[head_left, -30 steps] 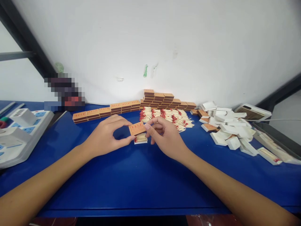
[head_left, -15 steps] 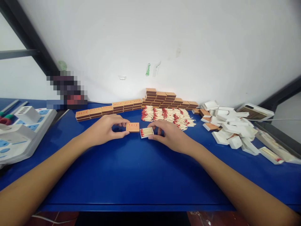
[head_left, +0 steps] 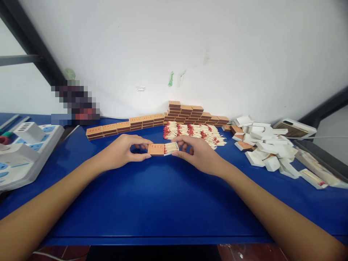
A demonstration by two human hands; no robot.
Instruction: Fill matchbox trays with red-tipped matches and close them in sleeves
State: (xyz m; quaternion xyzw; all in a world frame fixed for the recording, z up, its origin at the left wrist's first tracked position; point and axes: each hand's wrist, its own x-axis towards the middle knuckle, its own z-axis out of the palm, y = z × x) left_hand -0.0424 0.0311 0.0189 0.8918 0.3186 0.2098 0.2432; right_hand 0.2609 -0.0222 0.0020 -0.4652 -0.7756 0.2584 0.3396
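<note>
Between thumb and fingers, my left hand (head_left: pixel 129 150) grips the orange matchbox sleeve (head_left: pixel 156 149) by its left end. My right hand (head_left: pixel 194 152) pinches the right end of a white matchbox tray (head_left: pixel 178 145) filled with red-tipped matches (head_left: pixel 170 147). The tray's left end is inside the sleeve's right opening, and its right part sticks out. Both pieces are held just above the blue table. A pile of loose matches (head_left: pixel 191 133) lies behind my right hand.
Stacked matchboxes (head_left: pixel 174 112) line the wall, with a lower row (head_left: pixel 108 129) to the left. White trays (head_left: pixel 261 141) and some sleeves (head_left: pixel 244 145) are heaped at right, near a phone (head_left: pixel 295 127). A power strip (head_left: pixel 40 159) stands on the left.
The tray and sleeve were apart side by side; now the tray's left end is in the sleeve. The sleeve has shifted slightly right and down.
</note>
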